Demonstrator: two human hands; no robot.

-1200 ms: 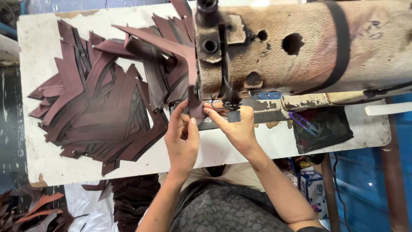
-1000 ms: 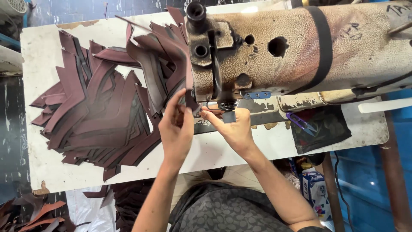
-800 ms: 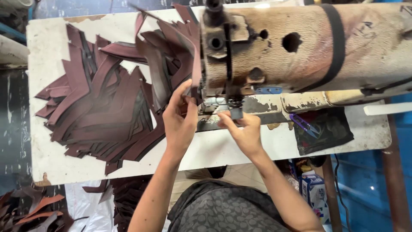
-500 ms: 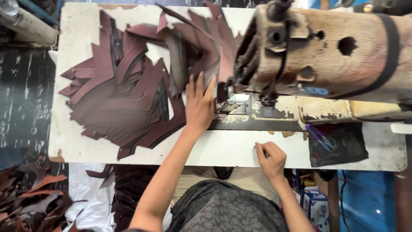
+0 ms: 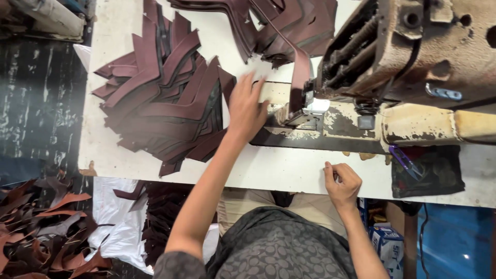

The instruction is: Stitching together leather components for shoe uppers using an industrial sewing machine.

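Note:
My left hand (image 5: 247, 106) lies flat with fingers spread at the right edge of a pile of dark maroon leather pieces (image 5: 165, 98) on the white table (image 5: 279, 170). A maroon leather strip (image 5: 299, 77) hangs under the needle area of a worn beige sewing machine (image 5: 413, 57), just right of that hand. My right hand (image 5: 342, 181) rests near the table's front edge with fingers curled and nothing visible in it.
More maroon pieces (image 5: 268, 20) lie at the back of the table. A purple-handled clipper (image 5: 403, 157) lies on a black cloth (image 5: 426, 170) at the right. Brown leather scraps (image 5: 41, 227) and white sacks (image 5: 119, 222) cover the floor at the left.
Both hands left the strip at the needle. My left hand moved left onto the pile and spread out; my right hand drew back to the table's front edge and curled.

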